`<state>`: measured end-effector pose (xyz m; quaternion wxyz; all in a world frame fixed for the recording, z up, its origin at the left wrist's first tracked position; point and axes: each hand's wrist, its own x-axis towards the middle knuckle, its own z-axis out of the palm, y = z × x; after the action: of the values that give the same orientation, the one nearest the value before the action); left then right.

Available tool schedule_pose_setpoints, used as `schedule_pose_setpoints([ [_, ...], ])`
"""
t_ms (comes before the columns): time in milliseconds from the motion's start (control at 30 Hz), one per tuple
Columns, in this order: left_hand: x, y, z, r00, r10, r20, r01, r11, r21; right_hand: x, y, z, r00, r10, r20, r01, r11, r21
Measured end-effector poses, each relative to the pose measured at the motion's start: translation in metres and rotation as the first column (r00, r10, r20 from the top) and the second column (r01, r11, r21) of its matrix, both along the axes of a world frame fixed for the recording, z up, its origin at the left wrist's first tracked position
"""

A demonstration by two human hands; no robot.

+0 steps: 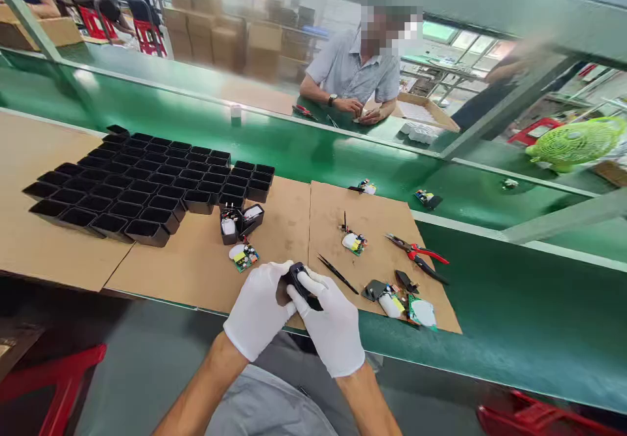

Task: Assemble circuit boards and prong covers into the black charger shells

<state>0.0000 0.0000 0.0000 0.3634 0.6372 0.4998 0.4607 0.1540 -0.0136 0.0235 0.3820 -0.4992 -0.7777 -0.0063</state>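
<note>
My left hand (258, 302), in a white glove, is closed around one side of a small black plastic case (297, 271). My right hand (334, 322), also gloved, grips the case from the other side, thumb pressed on it. The case is above the front edge of the cardboard; its lower part is hidden by my fingers. Just beyond my left hand lies a circuit board (243, 257). Behind it stand two black housings (228, 226) with parts inside. Black tweezers (337, 273) lie beyond my right hand.
Many open black boxes (142, 181) stand in rows at left. To the right are red-handled pliers (416, 253), a circuit board (354, 243) and a cluster of boards and black covers (392, 302). Across the green bench sits a person (353, 74); a green fan (575, 142) is at far right.
</note>
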Motion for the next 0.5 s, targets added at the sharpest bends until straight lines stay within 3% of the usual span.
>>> schedule_pose_setpoints([
  [200, -0.015, -0.007, 0.009, 0.987, 0.078, 0.144, -0.077, 0.997, -0.018, 0.000, -0.008, 0.022, 0.988, -0.142, -0.059, 0.148, 0.983, 0.111],
  [333, -0.024, -0.013, 0.008, 0.947, 0.188, 0.259, -0.193, 0.981, -0.009, -0.016, -0.010, 0.002, 0.983, -0.117, -0.144, 0.111, 0.993, -0.050],
  [500, -0.025, -0.015, 0.008, 0.940, 0.201, 0.276, -0.209, 0.978, 0.000, -0.020, -0.006, -0.018, 0.939, -0.142, -0.313, 0.062, 0.966, -0.252],
])
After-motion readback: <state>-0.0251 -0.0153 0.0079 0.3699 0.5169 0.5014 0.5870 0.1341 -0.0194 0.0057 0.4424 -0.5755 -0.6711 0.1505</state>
